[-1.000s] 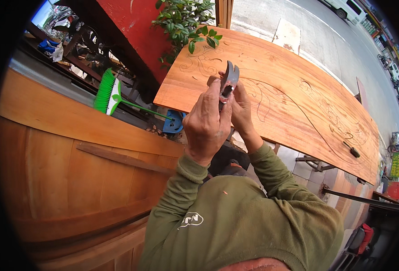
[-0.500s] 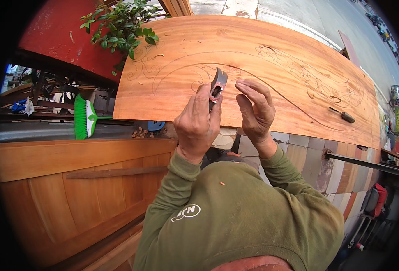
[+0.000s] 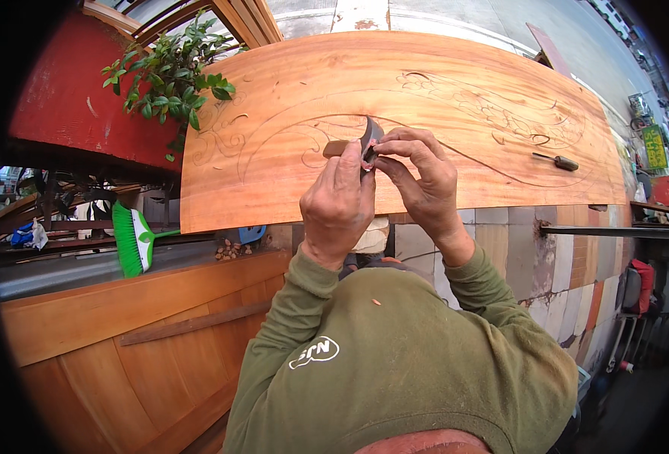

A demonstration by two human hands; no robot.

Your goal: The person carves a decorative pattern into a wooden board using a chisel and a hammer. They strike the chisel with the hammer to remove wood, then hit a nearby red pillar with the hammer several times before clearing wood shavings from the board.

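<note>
My left hand [image 3: 337, 208] is closed around a dark curved piece [image 3: 370, 130], its pointed end up. A hollow with reddish, rough edges shows in the piece's near side. My right hand [image 3: 425, 178] has thumb and fingers pinched together at that hollow, touching the piece. Whatever small thing the fingertips may hold is hidden. A short flat brown piece [image 3: 336, 148] shows beside my left fingers; I cannot tell whether it is held. Under both hands lies a wide wooden panel [image 3: 289, 68] with scrolls and leaves drawn or cut into it.
A dark-handled carving tool [image 3: 566, 163] lies on the panel's right part, near some curled shavings [image 3: 540, 140]. A leafy plant [image 3: 169, 79] overhangs the far left corner. To the left are a green broom [image 3: 131, 238] and a panelled wooden door [image 3: 153, 340].
My right hand has moved in from beside the dark piece and now pinches at its hollow. The brown flat piece has come into sight beside my left fingers. The view has shifted slightly.
</note>
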